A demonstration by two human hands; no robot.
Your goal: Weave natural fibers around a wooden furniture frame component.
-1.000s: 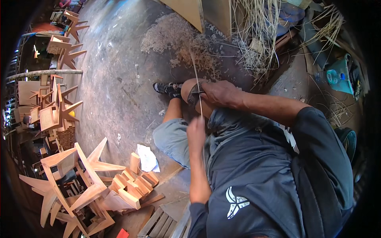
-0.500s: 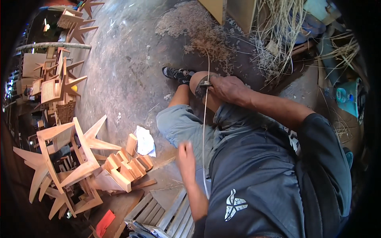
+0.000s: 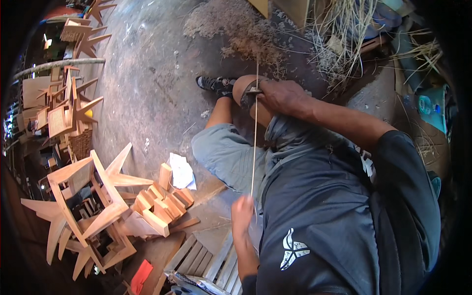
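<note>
My right hand (image 3: 282, 98) is closed over a small flat tool (image 3: 253, 91), too small to make out clearly, against a dark pad (image 3: 246, 101) on my raised right knee. A thin pale strand (image 3: 254, 142) runs under it, between the wispy shavings (image 3: 255, 46) on the floor and my left hand. My left hand (image 3: 242, 210), lower beside my torso, has its fingers closed on that strand.
Wooden chair frames (image 3: 83, 196) and stacked blocks (image 3: 157, 206) lie at left, near white paper (image 3: 182, 172) and a slatted wooden piece (image 3: 196, 260). Long loose strands (image 3: 339, 39) hang at upper right, near a teal container (image 3: 432, 120) with a bottle (image 3: 424, 104).
My left hand has moved back toward my body from near the knee, off the strand's line half a second ago and now back on it. My right hand stays at the knee.
</note>
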